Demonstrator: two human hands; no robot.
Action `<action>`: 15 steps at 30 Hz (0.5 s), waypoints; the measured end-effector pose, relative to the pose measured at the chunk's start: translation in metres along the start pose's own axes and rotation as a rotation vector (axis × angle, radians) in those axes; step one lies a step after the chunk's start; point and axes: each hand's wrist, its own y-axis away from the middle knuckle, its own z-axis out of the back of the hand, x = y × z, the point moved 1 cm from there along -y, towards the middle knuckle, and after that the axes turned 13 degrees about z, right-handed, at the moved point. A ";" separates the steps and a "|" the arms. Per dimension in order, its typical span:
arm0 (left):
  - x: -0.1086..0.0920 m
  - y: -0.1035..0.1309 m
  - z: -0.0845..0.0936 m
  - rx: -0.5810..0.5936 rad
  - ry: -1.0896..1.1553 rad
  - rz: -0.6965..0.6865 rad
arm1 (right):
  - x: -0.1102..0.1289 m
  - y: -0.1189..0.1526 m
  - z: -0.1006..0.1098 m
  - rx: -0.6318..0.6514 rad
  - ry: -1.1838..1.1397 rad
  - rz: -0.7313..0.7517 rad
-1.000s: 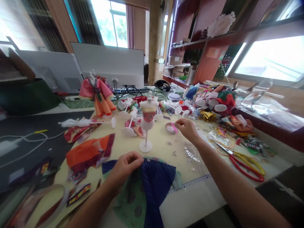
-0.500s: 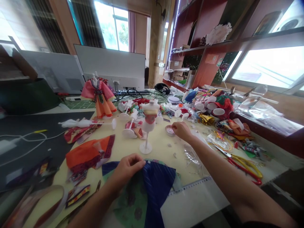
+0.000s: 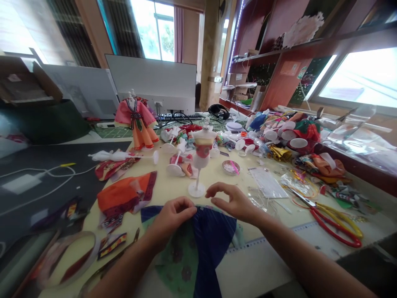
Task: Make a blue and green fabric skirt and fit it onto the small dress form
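My left hand (image 3: pixel 176 217) pinches the upper edge of a small garment with a dark blue striped panel (image 3: pixel 209 240) and a green printed panel (image 3: pixel 178 256). Just right of that edge hovers my right hand (image 3: pixel 231 203), thumb and forefinger curled toward each other. Anything between those fingertips is too small to make out. Behind the hands a white doll torso on a stand (image 3: pixel 203 151) wears a red and cream band. A small round dish (image 3: pixel 231 167) holds pale bits and a pink strip.
An orange cloth piece (image 3: pixel 124 192) and a tape roll (image 3: pixel 70 260) lie to the left. Red-and-yellow-handled scissors (image 3: pixel 336 219) rest at the right, near a ruler (image 3: pixel 248 245). A dressed doll form (image 3: pixel 136 120) stands before the monitor (image 3: pixel 151 82). Heaped doll parts (image 3: pixel 285 134) fill the back right.
My right hand has come back from the small dish to the garment's upper edge. My left hand keeps its pinch on the garment. The view has shifted slightly.
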 end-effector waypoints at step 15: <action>-0.001 -0.002 -0.003 -0.033 0.098 -0.033 | -0.003 0.008 -0.027 -0.069 -0.472 -0.086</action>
